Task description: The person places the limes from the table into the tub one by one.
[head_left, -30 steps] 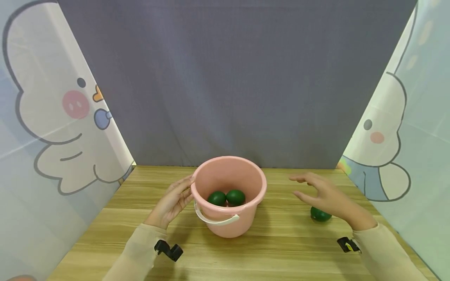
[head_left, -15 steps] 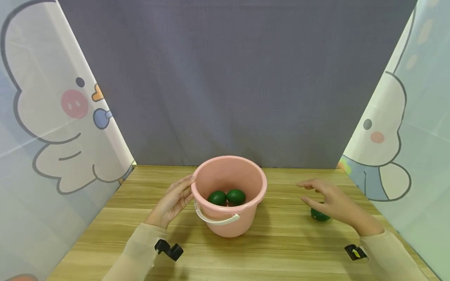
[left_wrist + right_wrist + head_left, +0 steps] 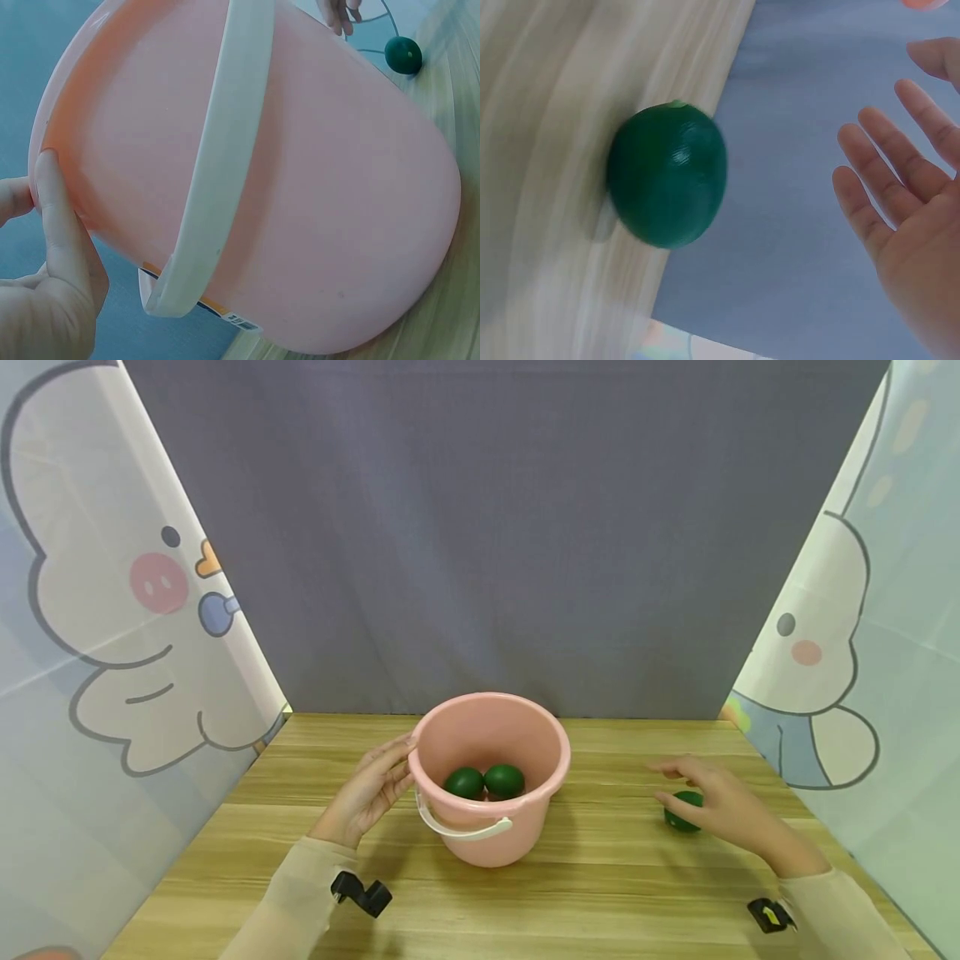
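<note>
A pink bucket with a white handle stands upright at the middle of the table. My left hand holds its rim at the left side, finger and thumb on either side of the edge in the left wrist view. Inside lie two dark green fruits, one on the left and one on the right. Another glossy green fruit, round with a pale stem end, sits on the table to the right. Over it hovers my right hand, fingers loosely spread and apart from it in the right wrist view.
The wooden table ends at a grey cloth backdrop. Cartoon-printed curtains hang on the left and right. The table between bucket and loose fruit is bare wood.
My right hand has moved to the right and down, closer over the loose green fruit. The left hand and the bucket have stayed in place.
</note>
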### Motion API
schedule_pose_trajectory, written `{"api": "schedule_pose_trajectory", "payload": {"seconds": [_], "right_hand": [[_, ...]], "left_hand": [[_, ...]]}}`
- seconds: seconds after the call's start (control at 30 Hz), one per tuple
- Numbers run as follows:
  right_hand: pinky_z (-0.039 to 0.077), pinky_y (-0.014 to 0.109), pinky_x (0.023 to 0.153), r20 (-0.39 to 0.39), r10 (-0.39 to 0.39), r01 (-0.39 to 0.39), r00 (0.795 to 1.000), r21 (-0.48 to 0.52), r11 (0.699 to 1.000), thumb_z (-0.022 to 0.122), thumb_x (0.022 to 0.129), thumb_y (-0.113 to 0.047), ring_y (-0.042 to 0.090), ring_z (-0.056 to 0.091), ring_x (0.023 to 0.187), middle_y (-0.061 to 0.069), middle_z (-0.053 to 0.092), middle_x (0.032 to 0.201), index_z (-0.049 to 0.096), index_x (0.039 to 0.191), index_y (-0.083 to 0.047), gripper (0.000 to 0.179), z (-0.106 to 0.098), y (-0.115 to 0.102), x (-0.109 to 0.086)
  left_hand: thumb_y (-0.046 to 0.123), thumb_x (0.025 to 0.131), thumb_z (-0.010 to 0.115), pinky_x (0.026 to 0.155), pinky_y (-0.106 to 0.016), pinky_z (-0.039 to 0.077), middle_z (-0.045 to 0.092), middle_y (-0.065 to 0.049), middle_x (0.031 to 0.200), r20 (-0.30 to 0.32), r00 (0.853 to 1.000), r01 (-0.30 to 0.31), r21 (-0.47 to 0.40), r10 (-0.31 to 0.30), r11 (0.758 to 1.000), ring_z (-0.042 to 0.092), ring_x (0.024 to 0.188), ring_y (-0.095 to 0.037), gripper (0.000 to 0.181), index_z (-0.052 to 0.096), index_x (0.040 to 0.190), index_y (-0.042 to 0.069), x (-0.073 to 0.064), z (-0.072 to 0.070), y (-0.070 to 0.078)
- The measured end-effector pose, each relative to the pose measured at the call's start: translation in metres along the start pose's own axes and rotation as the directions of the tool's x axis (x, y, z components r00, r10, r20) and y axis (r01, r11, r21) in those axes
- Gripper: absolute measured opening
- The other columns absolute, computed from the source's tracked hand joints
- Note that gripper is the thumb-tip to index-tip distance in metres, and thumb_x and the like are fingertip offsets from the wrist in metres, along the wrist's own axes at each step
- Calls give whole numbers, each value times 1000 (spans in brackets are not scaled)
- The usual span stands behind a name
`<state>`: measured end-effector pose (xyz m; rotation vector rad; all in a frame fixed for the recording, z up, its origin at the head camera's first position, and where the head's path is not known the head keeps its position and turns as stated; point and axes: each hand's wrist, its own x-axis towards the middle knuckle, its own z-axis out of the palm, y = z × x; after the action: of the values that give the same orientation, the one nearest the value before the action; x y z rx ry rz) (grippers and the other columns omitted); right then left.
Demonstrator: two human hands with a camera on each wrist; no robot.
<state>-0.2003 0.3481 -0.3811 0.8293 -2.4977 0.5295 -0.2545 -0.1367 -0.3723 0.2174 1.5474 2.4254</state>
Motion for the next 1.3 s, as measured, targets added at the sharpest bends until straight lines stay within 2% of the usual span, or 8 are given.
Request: {"api": "schedule_pose_trajectory", "payload": {"seconds": [0.2,0.5,0.83,1.17,1.3], "right_hand": [[62,42,74,8,35,-35,999,-12,999,84,81,-7,19,66,95,5,68,115,68,121,-8,43,2,7,-11],[61,50,78,32,111,-111,993,2,994,80,87,-14,31,66,100,8,68,119,67,122,-8,38,3,15,-21],[61,46,79,35,155,-154,987,-22,988,81,87,-17,32,63,105,10,68,120,68,122,-9,38,6,28,-30],[60,40,72,49,167,-165,985,-38,986,82,86,-20,35,64,103,11,67,121,68,122,-7,41,9,38,-36],[60,45,72,61,183,-183,981,-15,983,81,87,-20,37,64,103,12,67,121,67,123,-4,42,10,40,-38]], "left_hand": [[16,106,53,70,-9,56,56,-8,118,-10,1000,3,-7,-3,1000,63,80,-4,48,40,147,-4,1,0,-1],[16,105,55,71,-10,57,57,-7,115,-13,1000,-8,-17,8,1000,63,81,-4,47,42,145,-5,1,1,-1],[16,106,54,69,-10,57,58,-7,113,-4,1000,-8,-19,8,1000,63,80,-4,46,41,145,-5,0,1,0],[16,106,53,69,-9,56,58,-6,113,11,1000,-13,-10,13,1000,63,80,-3,47,39,146,-5,0,0,-1],[16,106,53,69,-9,56,58,-7,113,9,1000,-14,-13,14,1000,63,79,-4,46,40,145,-5,1,0,-2]]}}
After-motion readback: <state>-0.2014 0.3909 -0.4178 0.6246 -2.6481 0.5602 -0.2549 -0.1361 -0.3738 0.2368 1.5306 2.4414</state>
